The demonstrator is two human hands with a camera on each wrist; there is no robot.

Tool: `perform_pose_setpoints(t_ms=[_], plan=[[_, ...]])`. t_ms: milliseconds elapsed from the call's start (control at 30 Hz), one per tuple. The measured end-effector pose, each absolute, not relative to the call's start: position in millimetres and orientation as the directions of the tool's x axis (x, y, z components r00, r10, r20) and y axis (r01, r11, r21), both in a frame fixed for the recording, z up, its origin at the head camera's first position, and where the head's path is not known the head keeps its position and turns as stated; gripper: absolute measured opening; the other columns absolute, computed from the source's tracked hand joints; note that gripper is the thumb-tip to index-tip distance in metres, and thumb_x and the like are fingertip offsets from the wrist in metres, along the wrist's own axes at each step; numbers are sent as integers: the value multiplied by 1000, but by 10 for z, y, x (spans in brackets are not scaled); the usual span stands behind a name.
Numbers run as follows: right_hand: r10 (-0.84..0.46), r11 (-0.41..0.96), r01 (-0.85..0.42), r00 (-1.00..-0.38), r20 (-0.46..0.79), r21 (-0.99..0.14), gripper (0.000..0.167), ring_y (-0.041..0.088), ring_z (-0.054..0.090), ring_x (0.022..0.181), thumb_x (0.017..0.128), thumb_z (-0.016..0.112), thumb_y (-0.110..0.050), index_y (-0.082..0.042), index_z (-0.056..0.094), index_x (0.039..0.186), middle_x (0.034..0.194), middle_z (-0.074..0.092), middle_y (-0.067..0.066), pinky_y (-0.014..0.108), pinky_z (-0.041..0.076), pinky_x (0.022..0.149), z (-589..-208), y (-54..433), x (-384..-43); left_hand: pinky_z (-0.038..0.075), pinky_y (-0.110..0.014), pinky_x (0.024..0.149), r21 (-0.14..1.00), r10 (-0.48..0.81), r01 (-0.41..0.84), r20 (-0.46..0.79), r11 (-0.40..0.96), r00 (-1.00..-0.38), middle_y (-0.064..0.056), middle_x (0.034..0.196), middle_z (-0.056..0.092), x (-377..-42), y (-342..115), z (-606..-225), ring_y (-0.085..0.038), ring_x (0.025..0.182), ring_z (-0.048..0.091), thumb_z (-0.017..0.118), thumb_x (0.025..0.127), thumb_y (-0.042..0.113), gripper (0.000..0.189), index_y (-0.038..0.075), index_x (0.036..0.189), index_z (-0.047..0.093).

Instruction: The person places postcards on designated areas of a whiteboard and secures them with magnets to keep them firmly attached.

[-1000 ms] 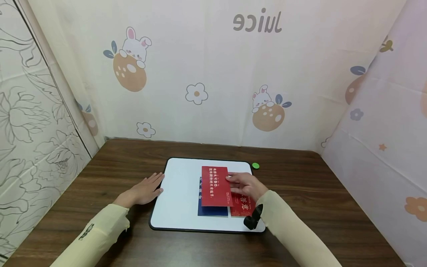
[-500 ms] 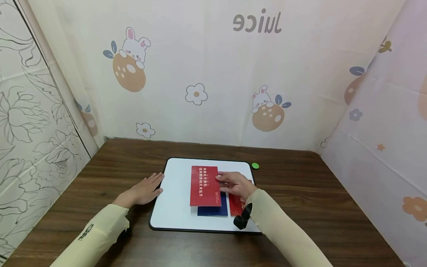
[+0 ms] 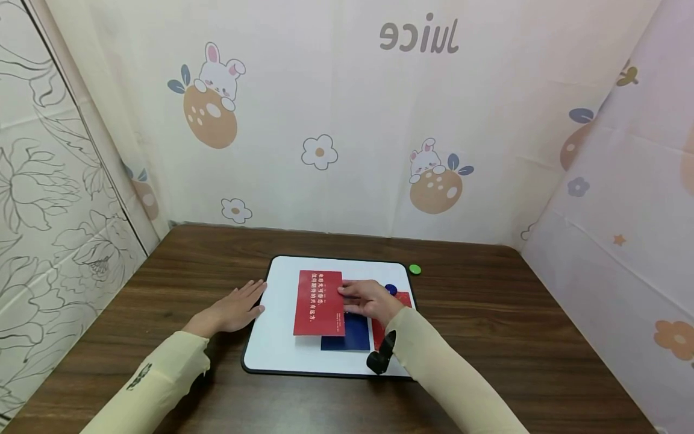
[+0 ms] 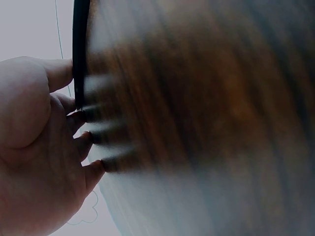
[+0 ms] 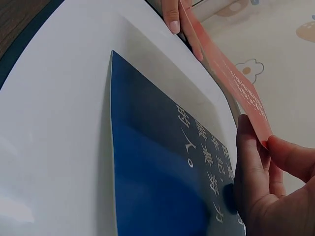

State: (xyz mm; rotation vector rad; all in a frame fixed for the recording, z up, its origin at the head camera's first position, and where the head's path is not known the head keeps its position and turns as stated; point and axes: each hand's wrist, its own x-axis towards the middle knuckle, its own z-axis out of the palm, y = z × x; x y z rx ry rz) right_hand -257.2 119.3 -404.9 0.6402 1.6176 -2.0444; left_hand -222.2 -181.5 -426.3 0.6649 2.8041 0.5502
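A red card (image 3: 320, 302) with white lettering is pinched at its right edge by my right hand (image 3: 370, 300); the right wrist view shows thumb and fingers on either side of that card (image 5: 241, 91), raised above the board. Below it a blue card (image 3: 346, 335) lies on the whiteboard (image 3: 276, 337), partly covered in the head view. Another red card (image 3: 403, 298) lies to its right, mostly behind my right hand and wrist. My left hand (image 3: 233, 310) rests with extended fingers at the board's left edge, fingertips on the black rim (image 4: 80, 54).
A dark blue round magnet (image 3: 390, 290) sits at the board's upper right. Just off that corner, a green round magnet (image 3: 414, 269) lies on the brown wooden table (image 3: 477, 289). A patterned curtain (image 3: 358, 120) hangs behind the table.
My right hand has carried the red card leftward over the board, uncovering more of the blue card's right side and the dark blue magnet. My left hand has stayed in place.
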Motion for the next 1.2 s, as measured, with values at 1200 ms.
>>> perform_pose_setpoints(t_ms=[1200], plan=[[-45, -164, 605, -794, -607, -779, 38, 32, 65, 96, 86, 67, 1, -4, 62, 124, 114, 62, 23, 42, 56, 76, -4085, 756, -2553, 17, -59, 109, 367, 415, 337, -156, 867, -896, -25, 151, 25, -2227, -1808, -4271, -43, 140, 16, 53, 97, 28, 65, -2, 149, 25]])
